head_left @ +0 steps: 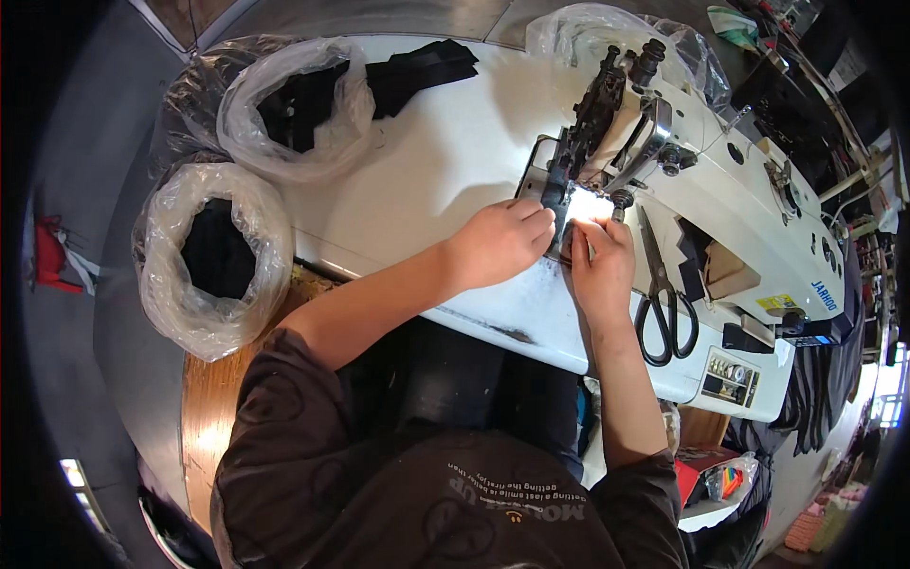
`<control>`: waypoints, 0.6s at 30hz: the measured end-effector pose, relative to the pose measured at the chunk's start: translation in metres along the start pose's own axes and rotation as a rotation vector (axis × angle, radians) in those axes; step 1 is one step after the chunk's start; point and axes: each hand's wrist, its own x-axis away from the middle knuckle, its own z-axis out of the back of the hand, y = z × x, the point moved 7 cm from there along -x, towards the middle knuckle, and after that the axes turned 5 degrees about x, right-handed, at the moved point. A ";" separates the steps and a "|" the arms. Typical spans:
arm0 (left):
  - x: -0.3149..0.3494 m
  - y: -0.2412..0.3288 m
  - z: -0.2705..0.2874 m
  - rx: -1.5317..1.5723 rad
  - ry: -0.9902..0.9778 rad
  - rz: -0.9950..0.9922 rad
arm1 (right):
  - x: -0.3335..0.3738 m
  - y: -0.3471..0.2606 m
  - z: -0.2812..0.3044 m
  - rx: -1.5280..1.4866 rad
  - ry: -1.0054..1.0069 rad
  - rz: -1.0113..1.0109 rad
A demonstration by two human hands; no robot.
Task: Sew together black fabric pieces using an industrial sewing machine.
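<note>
At the needle area of a white sewing machine [730,180], a small piece of black fabric [566,243] lies between my hands under the bright work lamp. My left hand [504,242] is closed, its fingers curled in a pinch at the left edge of the fabric. From the other side my right hand [604,264] pinches the fabric between thumb and fingers, just below the machine's lit needle. My fingers hide most of the piece. Black-handled scissors [667,318] lie on the table right of my right hand, touched by neither.
Two clear plastic bags hold black fabric: one bag [237,109] on the table's far left, another bag [163,284] off its left edge. Black cloth [422,74] lies at the back. A compartment with small metal parts [730,376] sits in the right of the tabletop [427,133].
</note>
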 end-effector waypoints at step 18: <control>-0.006 -0.005 -0.006 0.083 -0.029 0.063 | -0.002 -0.011 -0.002 0.050 -0.050 0.034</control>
